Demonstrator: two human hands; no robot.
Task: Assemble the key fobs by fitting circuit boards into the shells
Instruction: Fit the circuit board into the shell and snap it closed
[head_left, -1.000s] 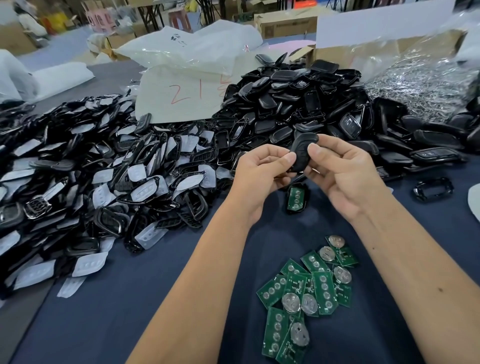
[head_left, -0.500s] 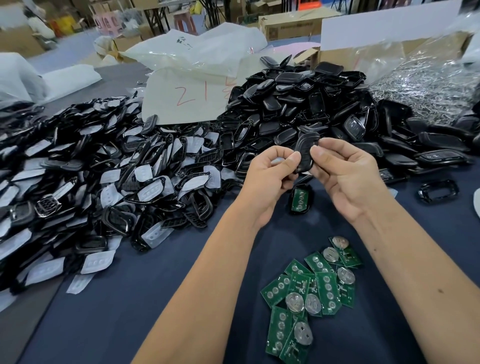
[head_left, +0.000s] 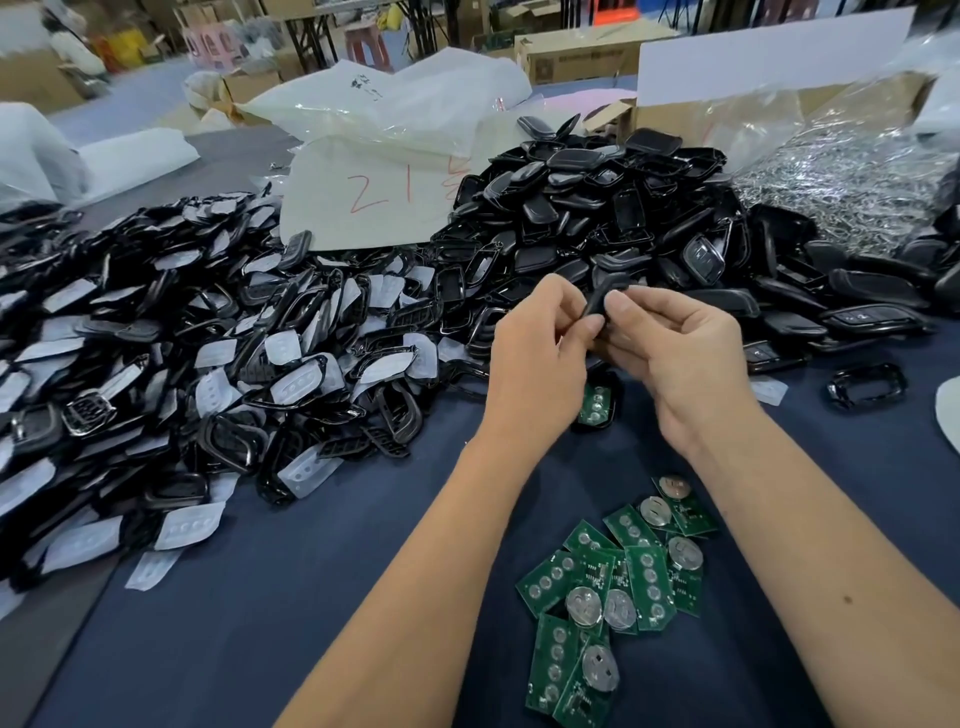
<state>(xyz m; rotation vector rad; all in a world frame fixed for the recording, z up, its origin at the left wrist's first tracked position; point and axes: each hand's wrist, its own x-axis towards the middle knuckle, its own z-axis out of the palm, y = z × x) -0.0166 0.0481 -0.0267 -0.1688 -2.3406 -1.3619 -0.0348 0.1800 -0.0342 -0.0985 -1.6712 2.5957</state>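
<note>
Both hands hold one black key fob shell (head_left: 601, 297) above the dark blue table (head_left: 322, 582). My left hand (head_left: 537, 364) pinches its left side with thumb and fingers, and my right hand (head_left: 685, 358) grips its right side. Just below the hands, a shell with a green circuit board (head_left: 595, 404) in it lies on the cloth. Closer to me lies a loose heap of green circuit boards (head_left: 613, 587), several with round silver battery clips.
A wide pile of black frames and white button pads (head_left: 197, 364) fills the left. A mound of black shell halves (head_left: 597, 208) rises behind the hands. One empty black frame (head_left: 866, 386) lies at right. Plastic bags and cardboard boxes stand behind.
The shell has tilted edge-on between my fingers and the hands have closed in around it. The view has shifted slightly.
</note>
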